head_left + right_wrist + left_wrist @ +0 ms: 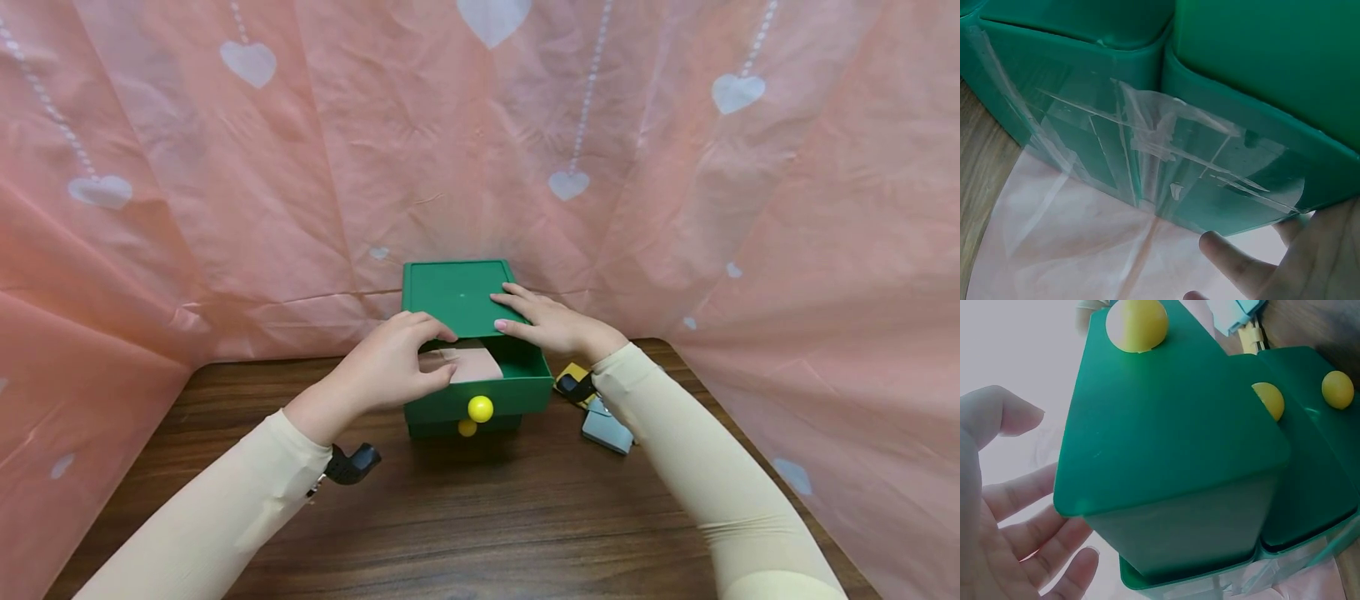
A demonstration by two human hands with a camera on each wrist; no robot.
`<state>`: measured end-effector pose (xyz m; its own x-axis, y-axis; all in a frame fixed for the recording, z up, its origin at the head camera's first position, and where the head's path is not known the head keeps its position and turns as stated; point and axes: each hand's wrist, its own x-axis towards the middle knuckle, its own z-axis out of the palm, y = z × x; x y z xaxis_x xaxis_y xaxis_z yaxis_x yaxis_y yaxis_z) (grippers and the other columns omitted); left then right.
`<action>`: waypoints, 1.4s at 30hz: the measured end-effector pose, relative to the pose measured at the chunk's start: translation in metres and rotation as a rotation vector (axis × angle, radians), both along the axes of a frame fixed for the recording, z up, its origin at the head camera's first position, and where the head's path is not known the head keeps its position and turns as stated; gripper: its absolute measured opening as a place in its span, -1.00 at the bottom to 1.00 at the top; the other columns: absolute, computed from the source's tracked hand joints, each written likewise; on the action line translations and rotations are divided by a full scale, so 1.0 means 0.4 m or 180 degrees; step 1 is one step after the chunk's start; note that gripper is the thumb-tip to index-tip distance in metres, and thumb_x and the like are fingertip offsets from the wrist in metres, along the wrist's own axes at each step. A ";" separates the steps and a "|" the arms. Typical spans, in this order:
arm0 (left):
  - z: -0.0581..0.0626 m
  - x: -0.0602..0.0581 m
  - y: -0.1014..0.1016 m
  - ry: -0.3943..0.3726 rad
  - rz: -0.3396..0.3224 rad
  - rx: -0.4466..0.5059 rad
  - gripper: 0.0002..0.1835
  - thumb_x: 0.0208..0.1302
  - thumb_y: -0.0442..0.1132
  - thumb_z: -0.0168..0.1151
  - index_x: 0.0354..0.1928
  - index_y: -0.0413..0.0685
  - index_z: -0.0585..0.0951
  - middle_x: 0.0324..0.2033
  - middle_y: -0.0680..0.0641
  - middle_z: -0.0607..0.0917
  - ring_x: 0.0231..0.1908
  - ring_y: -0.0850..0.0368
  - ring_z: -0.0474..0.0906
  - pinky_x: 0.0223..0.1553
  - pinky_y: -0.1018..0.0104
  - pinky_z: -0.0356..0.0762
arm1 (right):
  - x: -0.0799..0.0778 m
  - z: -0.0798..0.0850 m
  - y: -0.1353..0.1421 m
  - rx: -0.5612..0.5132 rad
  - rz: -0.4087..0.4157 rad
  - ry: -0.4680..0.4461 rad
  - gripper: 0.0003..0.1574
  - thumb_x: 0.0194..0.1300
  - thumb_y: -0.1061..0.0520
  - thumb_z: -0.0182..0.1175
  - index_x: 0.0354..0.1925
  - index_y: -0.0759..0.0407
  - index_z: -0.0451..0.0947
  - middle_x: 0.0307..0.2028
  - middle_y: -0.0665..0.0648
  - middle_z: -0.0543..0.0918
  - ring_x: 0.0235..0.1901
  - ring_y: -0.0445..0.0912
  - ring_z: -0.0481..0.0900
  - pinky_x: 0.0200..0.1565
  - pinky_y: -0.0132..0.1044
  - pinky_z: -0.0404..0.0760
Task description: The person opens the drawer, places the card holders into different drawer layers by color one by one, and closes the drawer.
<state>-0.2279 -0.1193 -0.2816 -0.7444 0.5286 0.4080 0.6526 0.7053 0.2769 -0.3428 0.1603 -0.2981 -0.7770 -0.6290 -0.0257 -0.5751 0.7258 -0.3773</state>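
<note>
A green drawer box (457,292) stands at the back of the table, its upper drawer (525,396) pulled out by a round yellow knob side facing me. Inside that drawer lies a pale pink flat item (476,365), partly covered by my left hand. My left hand (390,358) hovers at the drawer's left side, thumb and fingers apart over the opening; the left wrist view shows its fingers loosely bent, gripping nothing visible. My right hand (551,323) rests on the box top's right edge, fingers spread. Its fingertips (1213,240) show beside the box in the right wrist view.
Right of the box lie a light blue small pouch-like item (607,429) and a yellow item (573,375), partly behind my right wrist. Clear tape (1154,125) spans the box's side. A pink curtain (450,150) with hearts hangs behind the wooden table (465,525).
</note>
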 end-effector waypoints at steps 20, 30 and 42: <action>-0.040 0.021 -0.011 0.0178 -0.0206 0.0306 -0.64 0.22 -0.07 0.37 0.01 -0.06 0.68 -0.05 0.02 0.68 0.00 0.10 0.54 0.04 0.10 0.51 | 0.002 0.001 -0.004 0.0012 0.0008 0.0047 -0.05 0.43 -0.54 -0.24 0.60 -0.23 -0.08 0.60 0.01 -0.22 0.56 0.11 -0.23 0.43 0.27 -0.08; -0.061 0.042 -0.011 0.0513 -0.0234 0.0409 -0.63 0.19 -0.08 0.39 0.01 -0.07 0.68 -0.05 0.05 0.69 -0.01 0.08 0.55 0.06 0.05 0.47 | 0.003 0.001 -0.004 -0.0007 0.0015 0.0043 -0.04 0.43 -0.53 -0.23 0.60 -0.22 -0.08 0.60 0.01 -0.22 0.56 0.12 -0.22 0.43 0.26 -0.06; -0.077 0.098 0.003 0.0947 -0.0219 0.0547 -0.59 0.11 -0.11 0.43 0.01 -0.09 0.69 -0.07 0.04 0.69 0.00 0.05 0.55 0.06 0.03 0.47 | 0.004 0.001 -0.005 -0.0023 0.0015 0.0025 -0.05 0.44 -0.53 -0.23 0.60 -0.22 -0.08 0.60 0.01 -0.23 0.56 0.13 -0.22 0.43 0.27 -0.07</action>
<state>-0.1886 -0.1180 -0.3125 -0.5444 0.4782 0.6892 0.7671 0.6163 0.1783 -0.3413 0.1584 -0.2975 -0.7742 -0.6327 -0.0151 -0.5814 0.7204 -0.3781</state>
